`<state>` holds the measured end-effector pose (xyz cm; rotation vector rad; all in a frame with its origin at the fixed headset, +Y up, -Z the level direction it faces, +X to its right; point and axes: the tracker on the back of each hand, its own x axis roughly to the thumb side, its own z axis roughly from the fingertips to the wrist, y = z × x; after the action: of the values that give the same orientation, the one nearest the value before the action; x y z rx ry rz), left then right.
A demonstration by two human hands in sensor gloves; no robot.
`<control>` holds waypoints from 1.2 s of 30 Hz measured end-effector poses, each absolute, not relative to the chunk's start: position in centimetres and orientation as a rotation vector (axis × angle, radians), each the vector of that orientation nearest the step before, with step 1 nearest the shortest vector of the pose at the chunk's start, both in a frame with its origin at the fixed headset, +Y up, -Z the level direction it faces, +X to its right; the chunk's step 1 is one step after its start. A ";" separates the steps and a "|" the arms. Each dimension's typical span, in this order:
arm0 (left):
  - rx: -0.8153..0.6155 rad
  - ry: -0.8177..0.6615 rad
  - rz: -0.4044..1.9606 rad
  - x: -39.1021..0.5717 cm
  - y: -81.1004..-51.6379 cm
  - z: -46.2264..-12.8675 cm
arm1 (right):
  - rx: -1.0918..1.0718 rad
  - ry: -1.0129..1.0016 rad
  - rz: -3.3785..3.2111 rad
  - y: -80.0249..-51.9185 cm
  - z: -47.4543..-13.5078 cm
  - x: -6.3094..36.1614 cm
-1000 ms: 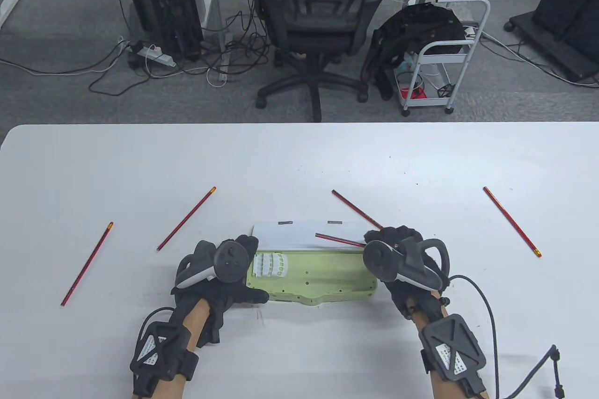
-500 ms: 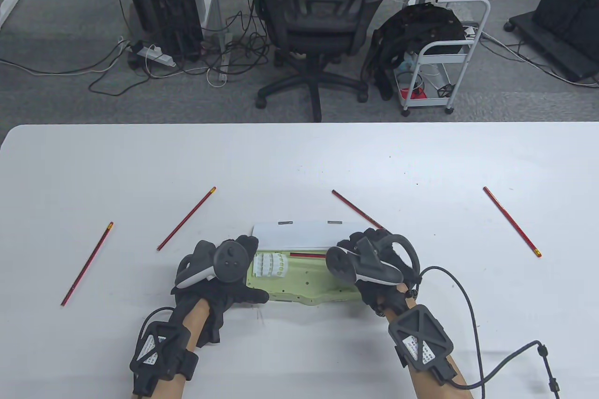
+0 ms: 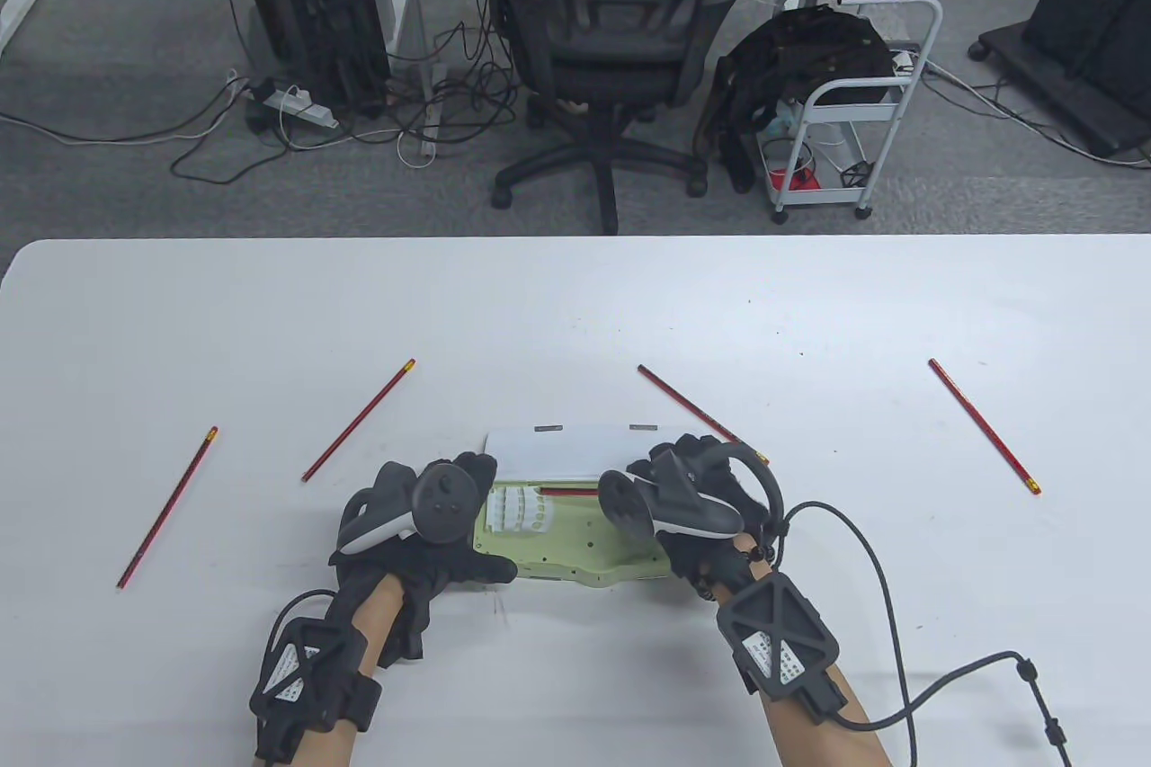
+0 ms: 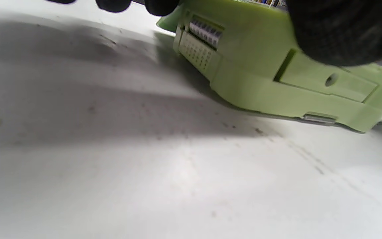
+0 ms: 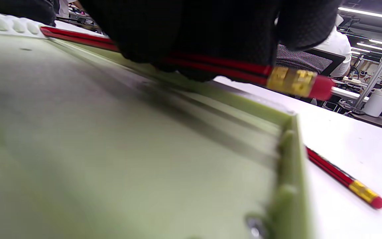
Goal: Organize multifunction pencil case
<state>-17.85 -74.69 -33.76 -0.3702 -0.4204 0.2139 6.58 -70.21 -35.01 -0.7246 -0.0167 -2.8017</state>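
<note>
The green pencil case (image 3: 575, 538) lies open on the white surface (image 3: 575, 308), its long axis running left to right across the table view, with the white lid (image 3: 575, 452) folded back along its far edge. At the case's left end sits a white ribbed insert (image 3: 520, 511).

The left hand (image 3: 423, 533) holds the case's left end, fingers over the far corner and thumb along the near edge; in the left wrist view the gloved fingertips (image 4: 154, 5) curl over the case's (image 4: 277, 76) top rim.

The right hand (image 3: 692, 497) is over the case's right half and grips a red pencil (image 3: 568, 491). That pencil lies parallel to the case's long axis, just inside its far wall, its bare end towards the ribbed insert. In the right wrist view the fingers (image 5: 194, 30) are curled round the pencil (image 5: 237, 68), whose brass ferrule and red eraser stick out past the case's (image 5: 144, 149) right end wall.

Four more red pencils lie loose around the case: one (image 3: 697, 414) just beyond its right end, angled away from it; one (image 3: 358, 421) beyond its left end, slanting; one (image 3: 167, 508) far to its left; one (image 3: 983, 425) well apart to its right.
</note>
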 end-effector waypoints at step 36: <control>-0.375 -0.415 0.198 -17.7 -74.6 -33.7 | -0.468 0.040 -3.033 -68.6 -35.7 12.3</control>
<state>-17.65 -74.65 -33.68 -0.3755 -0.4151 0.1980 12.34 -68.57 -35.74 -0.4679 0.0400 -3.0329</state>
